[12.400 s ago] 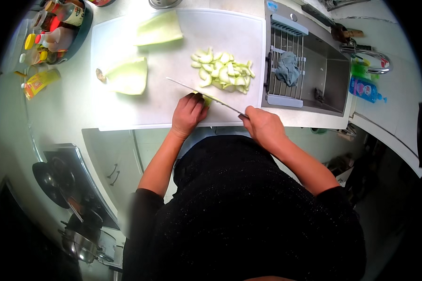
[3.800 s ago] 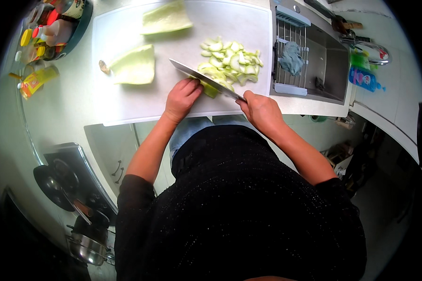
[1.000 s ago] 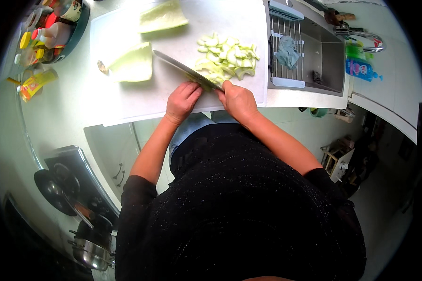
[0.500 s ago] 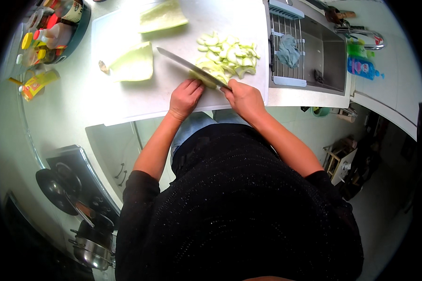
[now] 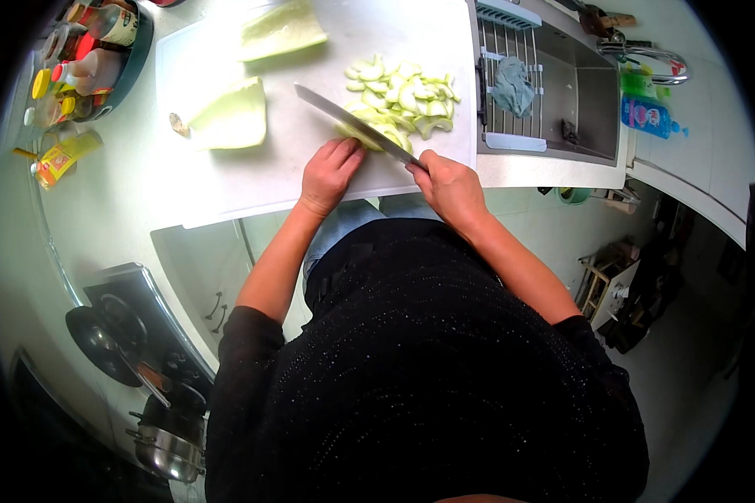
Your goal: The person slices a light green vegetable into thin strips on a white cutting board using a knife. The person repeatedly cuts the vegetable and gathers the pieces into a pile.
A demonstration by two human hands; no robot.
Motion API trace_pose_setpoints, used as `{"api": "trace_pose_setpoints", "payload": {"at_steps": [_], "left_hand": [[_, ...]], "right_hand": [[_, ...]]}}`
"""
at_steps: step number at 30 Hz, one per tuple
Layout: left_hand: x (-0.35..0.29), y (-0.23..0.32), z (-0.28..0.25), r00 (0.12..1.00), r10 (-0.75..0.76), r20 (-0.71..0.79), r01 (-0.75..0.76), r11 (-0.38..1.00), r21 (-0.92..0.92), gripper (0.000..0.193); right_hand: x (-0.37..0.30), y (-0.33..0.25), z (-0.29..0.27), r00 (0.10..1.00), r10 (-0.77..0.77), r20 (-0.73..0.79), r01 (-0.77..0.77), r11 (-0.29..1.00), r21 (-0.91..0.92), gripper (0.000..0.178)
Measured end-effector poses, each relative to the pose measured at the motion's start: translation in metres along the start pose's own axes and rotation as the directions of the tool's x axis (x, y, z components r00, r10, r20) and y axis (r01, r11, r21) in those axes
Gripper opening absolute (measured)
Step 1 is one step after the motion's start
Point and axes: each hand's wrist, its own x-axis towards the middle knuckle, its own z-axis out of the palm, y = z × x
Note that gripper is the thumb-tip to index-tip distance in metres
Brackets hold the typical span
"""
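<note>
My right hand [image 5: 451,191] is closed around the handle of a broad kitchen knife [image 5: 344,116], whose blade points to the far left over a white cutting board [image 5: 310,155]. My left hand [image 5: 330,174] has its fingers bent together, pressing a pale green gourd piece beside the blade; fingers and blade mostly hide this piece. Just beyond the blade lies a heap of curved pale green slices [image 5: 411,90]. Two large hollowed gourd pieces rest farther left on the board, one gourd piece [image 5: 283,32] at the back and another gourd piece [image 5: 231,116] nearer me.
On the right is a steel sink [image 5: 596,101] with a rack [image 5: 520,130] holding a blue-grey cloth [image 5: 514,86]. Bottles [image 5: 96,71] crowd a dark tray at the far left, near a yellow-labelled bottle [image 5: 63,158]. A stove [image 5: 155,323] with pans is at lower left.
My right hand and the knife have shifted slightly to the right. My left hand stays in nearly the same place, still holding the gourd piece down.
</note>
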Motion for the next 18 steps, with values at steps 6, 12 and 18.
{"api": "trace_pose_setpoints", "payload": {"at_steps": [6,12,18], "left_hand": [[0.000,0.005,0.000,0.999,-0.040,-0.011,0.040,0.999,0.029,0.023],[0.010,0.011,0.005,0.999,-0.045,0.000,0.045,0.998,0.043,0.024],[0.002,0.010,-0.001,0.997,-0.047,0.057,0.046,0.999,0.026,0.031]], "right_hand": [[0.000,0.004,0.000,0.999,-0.020,0.039,0.024,0.995,-0.099,0.021],[0.001,0.006,-0.004,1.000,-0.002,0.006,0.003,0.996,-0.090,0.021],[0.001,0.009,-0.005,0.999,0.051,0.016,-0.051,0.999,-0.017,0.025]]}}
